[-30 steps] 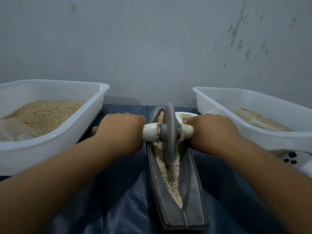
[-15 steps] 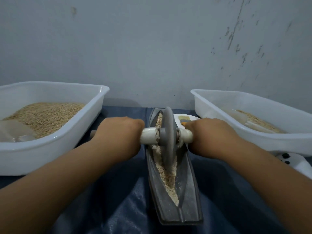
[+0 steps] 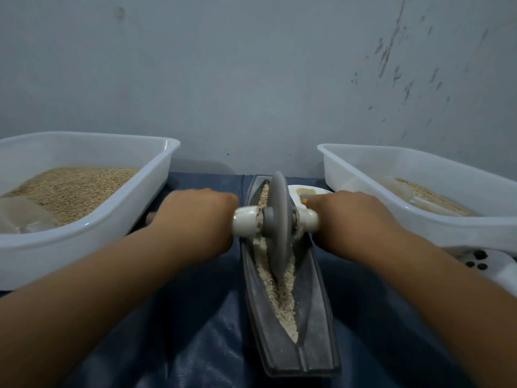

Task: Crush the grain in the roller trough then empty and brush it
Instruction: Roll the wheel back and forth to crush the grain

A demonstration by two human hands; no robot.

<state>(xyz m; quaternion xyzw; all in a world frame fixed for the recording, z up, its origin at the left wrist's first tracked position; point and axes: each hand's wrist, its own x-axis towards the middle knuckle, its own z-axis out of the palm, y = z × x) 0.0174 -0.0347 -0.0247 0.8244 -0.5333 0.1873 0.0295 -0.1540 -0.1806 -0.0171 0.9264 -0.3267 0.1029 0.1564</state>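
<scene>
- Nearest the camera, a dark blue cloth (image 3: 173, 345) covers the table, and the near blunt end of a long grey roller trough (image 3: 313, 326) rests on it, running away toward the wall.
- Along the trough's central groove lies pale crushed grain (image 3: 282, 301), heaped on both sides of the wheel; whole kernels show at the far end.
- At mid-length a grey disc roller (image 3: 277, 219) stands upright on edge in the groove, with a white handle (image 3: 246, 223) sticking out to each side.
- Left of the disc, the left hand (image 3: 195, 219) is wrapped over the left handle, fingers curled round it; the handle's outer tip pokes out beyond the hand.
- Right of the disc, the right hand (image 3: 355, 219) grips the right handle the same way, knuckles up.
- Far left sits a white tub (image 3: 145, 203) holding whole grain (image 3: 75, 186) and a clear scoop.
- Far right sits a second white tub (image 3: 363, 175) with a thinner layer of grain.
- Between trough and right tub, a white plate (image 3: 302, 190) carries a brush, mostly hidden.
- Behind everything stands a grey, scuffed wall (image 3: 251, 79).
</scene>
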